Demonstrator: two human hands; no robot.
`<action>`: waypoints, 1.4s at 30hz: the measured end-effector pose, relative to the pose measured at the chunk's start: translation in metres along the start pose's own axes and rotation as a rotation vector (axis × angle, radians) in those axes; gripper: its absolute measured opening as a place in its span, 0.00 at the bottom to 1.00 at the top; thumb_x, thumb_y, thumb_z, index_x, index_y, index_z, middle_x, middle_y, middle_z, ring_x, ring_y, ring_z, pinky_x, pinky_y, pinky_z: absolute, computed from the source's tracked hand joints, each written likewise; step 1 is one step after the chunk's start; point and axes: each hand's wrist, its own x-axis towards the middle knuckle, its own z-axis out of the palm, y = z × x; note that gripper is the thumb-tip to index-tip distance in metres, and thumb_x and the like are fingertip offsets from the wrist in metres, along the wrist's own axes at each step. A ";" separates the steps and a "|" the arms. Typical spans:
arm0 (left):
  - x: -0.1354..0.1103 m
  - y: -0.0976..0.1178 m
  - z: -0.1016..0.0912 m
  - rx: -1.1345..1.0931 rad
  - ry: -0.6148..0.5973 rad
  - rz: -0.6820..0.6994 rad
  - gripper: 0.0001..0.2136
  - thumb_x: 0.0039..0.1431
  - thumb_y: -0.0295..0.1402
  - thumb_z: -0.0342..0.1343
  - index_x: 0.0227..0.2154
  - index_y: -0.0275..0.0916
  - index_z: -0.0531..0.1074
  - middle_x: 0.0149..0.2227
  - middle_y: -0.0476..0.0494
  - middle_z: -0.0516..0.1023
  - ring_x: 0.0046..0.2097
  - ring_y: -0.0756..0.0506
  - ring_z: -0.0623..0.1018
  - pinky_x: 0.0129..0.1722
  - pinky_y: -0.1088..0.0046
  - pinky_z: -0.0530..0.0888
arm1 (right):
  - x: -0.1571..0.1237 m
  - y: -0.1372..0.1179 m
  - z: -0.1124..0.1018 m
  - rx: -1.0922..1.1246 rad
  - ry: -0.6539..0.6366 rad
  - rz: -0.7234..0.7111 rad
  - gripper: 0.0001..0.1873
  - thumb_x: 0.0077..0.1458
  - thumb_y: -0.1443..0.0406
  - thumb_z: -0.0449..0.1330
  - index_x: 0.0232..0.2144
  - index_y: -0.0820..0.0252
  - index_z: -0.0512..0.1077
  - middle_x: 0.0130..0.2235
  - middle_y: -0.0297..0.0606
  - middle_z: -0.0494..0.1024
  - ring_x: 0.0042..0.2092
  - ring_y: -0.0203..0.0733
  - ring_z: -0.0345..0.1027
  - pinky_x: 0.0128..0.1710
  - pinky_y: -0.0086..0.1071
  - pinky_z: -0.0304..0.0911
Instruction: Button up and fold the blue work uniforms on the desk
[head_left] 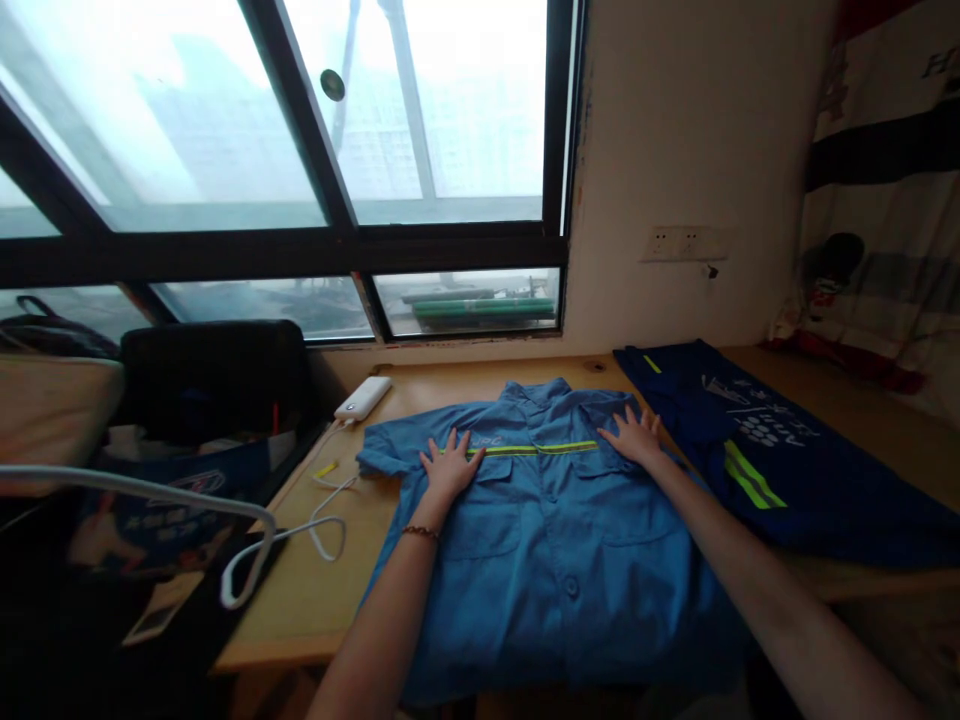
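A blue short-sleeved work shirt (540,520) lies front side up on the wooden table, its collar toward the wall and its hem hanging over the near edge. It has two chest pockets and a yellow reflective stripe across the chest. My left hand (451,468) rests on the shirt's left chest by the stripe, fingers spread. On the other side, my right hand (631,438) lies with fingers spread near the right shoulder and sleeve. Neither hand grips the cloth. A bracelet circles my left wrist.
A dark blue garment (780,450) with reflective strips lies to the right. On the left of the table (300,590) are a white power bank (364,398) and a white cable (330,520). Bags and a black chair back (214,365) stand farther left. A window is behind.
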 end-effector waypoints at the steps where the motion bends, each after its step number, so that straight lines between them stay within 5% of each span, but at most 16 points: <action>1: 0.001 -0.002 -0.002 -0.015 0.021 0.003 0.30 0.51 0.54 0.39 0.55 0.47 0.55 0.59 0.43 0.52 0.58 0.27 0.49 0.51 0.43 0.47 | -0.001 -0.006 0.001 0.012 0.029 -0.010 0.38 0.48 0.42 0.42 0.55 0.57 0.55 0.60 0.44 0.46 0.59 0.64 0.31 0.52 0.58 0.29; 6: 0.015 -0.036 -0.015 -0.061 0.218 -0.113 0.26 0.57 0.43 0.38 0.51 0.28 0.59 0.51 0.29 0.63 0.54 0.38 0.62 0.52 0.60 0.57 | -0.024 -0.036 0.022 0.111 0.075 -0.064 0.31 0.54 0.47 0.38 0.56 0.52 0.54 0.59 0.38 0.51 0.58 0.58 0.40 0.52 0.55 0.37; 13: 0.015 -0.100 -0.027 0.010 0.450 -0.718 0.18 0.50 0.35 0.46 0.41 0.26 0.65 0.45 0.19 0.66 0.51 0.28 0.62 0.42 0.47 0.60 | -0.030 -0.034 0.029 0.097 0.093 -0.101 0.27 0.54 0.49 0.42 0.53 0.52 0.59 0.57 0.35 0.56 0.57 0.55 0.44 0.53 0.51 0.39; 23: 0.032 -0.128 -0.037 -0.401 0.505 -0.666 0.16 0.44 0.28 0.52 0.39 0.32 0.67 0.36 0.34 0.75 0.40 0.37 0.74 0.37 0.61 0.69 | -0.027 -0.030 0.030 0.135 0.115 -0.115 0.26 0.53 0.50 0.44 0.51 0.51 0.61 0.56 0.35 0.59 0.56 0.55 0.45 0.52 0.50 0.41; 27: 0.030 -0.112 -0.056 -0.484 0.594 -0.577 0.19 0.49 0.29 0.49 0.46 0.32 0.62 0.39 0.37 0.75 0.41 0.44 0.75 0.39 0.68 0.70 | -0.025 -0.029 0.032 0.139 0.114 -0.106 0.26 0.53 0.50 0.45 0.51 0.51 0.61 0.56 0.34 0.58 0.56 0.55 0.45 0.52 0.50 0.40; 30: 0.021 -0.074 -0.083 -0.555 0.656 -0.272 0.19 0.52 0.31 0.48 0.49 0.35 0.62 0.41 0.39 0.74 0.43 0.45 0.74 0.43 0.69 0.69 | -0.025 -0.030 0.032 0.142 0.118 -0.104 0.26 0.53 0.50 0.45 0.52 0.51 0.61 0.56 0.34 0.59 0.55 0.55 0.46 0.52 0.50 0.40; 33: 0.011 -0.033 -0.116 -0.667 0.300 0.117 0.21 0.51 0.38 0.51 0.49 0.38 0.63 0.42 0.41 0.74 0.41 0.44 0.75 0.40 0.67 0.71 | -0.025 -0.031 0.032 0.135 0.116 -0.106 0.26 0.53 0.50 0.45 0.51 0.52 0.61 0.56 0.36 0.58 0.55 0.56 0.46 0.51 0.51 0.40; 36: 0.014 -0.009 -0.135 -0.827 0.015 0.284 0.26 0.52 0.43 0.49 0.52 0.36 0.59 0.44 0.37 0.73 0.35 0.45 0.76 0.33 0.67 0.73 | -0.025 -0.032 0.031 0.129 0.108 -0.099 0.26 0.53 0.51 0.45 0.52 0.52 0.61 0.56 0.36 0.58 0.55 0.56 0.45 0.51 0.51 0.40; 39: 0.021 0.002 -0.121 -0.774 0.041 0.277 0.24 0.55 0.43 0.44 0.51 0.33 0.61 0.43 0.35 0.73 0.36 0.45 0.76 0.35 0.66 0.73 | -0.026 -0.032 0.030 0.125 0.095 -0.093 0.27 0.53 0.50 0.45 0.52 0.52 0.60 0.57 0.37 0.57 0.56 0.56 0.45 0.52 0.52 0.40; 42: 0.015 0.012 -0.075 -0.428 -0.050 0.315 0.21 0.55 0.42 0.45 0.48 0.35 0.65 0.47 0.36 0.71 0.47 0.42 0.71 0.47 0.63 0.67 | -0.026 -0.031 0.028 0.125 0.080 -0.099 0.27 0.53 0.50 0.44 0.52 0.52 0.60 0.57 0.37 0.57 0.56 0.57 0.44 0.52 0.53 0.39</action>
